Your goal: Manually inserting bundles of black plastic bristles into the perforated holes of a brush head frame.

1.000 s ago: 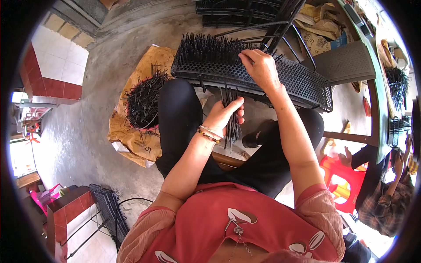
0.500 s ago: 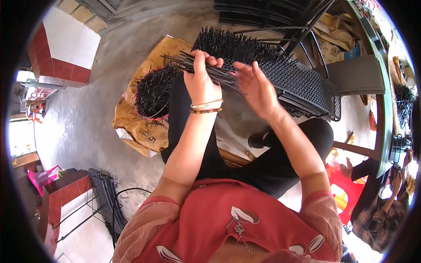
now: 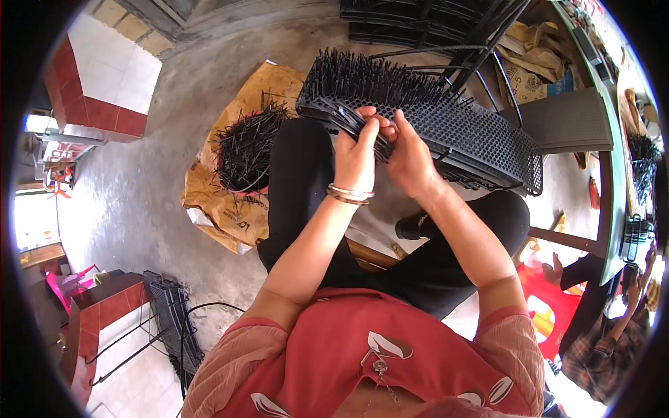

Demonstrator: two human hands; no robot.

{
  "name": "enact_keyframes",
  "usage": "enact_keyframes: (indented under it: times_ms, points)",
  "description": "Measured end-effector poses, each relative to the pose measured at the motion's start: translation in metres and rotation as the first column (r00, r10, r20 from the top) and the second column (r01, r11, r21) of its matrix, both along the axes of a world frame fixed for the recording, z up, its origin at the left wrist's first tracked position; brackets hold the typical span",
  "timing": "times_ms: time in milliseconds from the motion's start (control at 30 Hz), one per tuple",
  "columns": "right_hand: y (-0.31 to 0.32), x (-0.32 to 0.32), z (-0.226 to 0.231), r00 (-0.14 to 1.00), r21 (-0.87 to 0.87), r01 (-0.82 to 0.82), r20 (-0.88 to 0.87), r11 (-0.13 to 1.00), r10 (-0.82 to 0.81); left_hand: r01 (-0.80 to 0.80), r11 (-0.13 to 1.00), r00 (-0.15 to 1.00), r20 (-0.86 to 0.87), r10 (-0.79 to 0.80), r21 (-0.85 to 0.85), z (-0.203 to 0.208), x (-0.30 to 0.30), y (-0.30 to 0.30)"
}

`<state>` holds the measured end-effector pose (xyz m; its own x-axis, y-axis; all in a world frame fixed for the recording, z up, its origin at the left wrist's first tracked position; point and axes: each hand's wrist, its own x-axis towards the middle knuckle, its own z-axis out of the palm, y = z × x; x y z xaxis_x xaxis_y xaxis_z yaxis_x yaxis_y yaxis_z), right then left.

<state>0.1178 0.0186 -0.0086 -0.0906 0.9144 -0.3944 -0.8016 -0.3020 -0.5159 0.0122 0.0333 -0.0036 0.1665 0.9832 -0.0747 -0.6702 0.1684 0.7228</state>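
Rack (image 3: 488, 143) of upright sticks (image 3: 376, 76), stick-filled basket (image 3: 263, 190) to its left
By rack, left hand (image 3: 355, 159) clasps slim black bundle (image 3: 346, 118); right hand (image 3: 412, 164) half-curled, grip unclear.

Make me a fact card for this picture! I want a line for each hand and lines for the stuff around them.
Left hand: closed around a bundle of thin black strips
Right hand: at the bundle's near end; whether it grips is unclear
Beyond the hands: black perforated tray, with upright black strips crowding its left and far side, bare holes toward the right
Left of the knee: heap of loose black strips over a brown paper sack
Far right: another person's plaid shirt
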Motion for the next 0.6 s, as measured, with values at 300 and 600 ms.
enact_keyframes:
  times_ms: [300,600]
  points:
    - [0.006,0.021,0.053,0.51,0.043,-0.406,0.84,0.913,0.187,0.376,0.886,0.924,0.035,-0.381,-0.271,0.019,-0.035,-0.029]
    - [0.015,0.029,0.042,0.533,-0.013,-0.393,0.812,0.92,0.239,0.336,0.861,0.939,0.068,-0.337,-0.382,0.008,-0.038,-0.034]
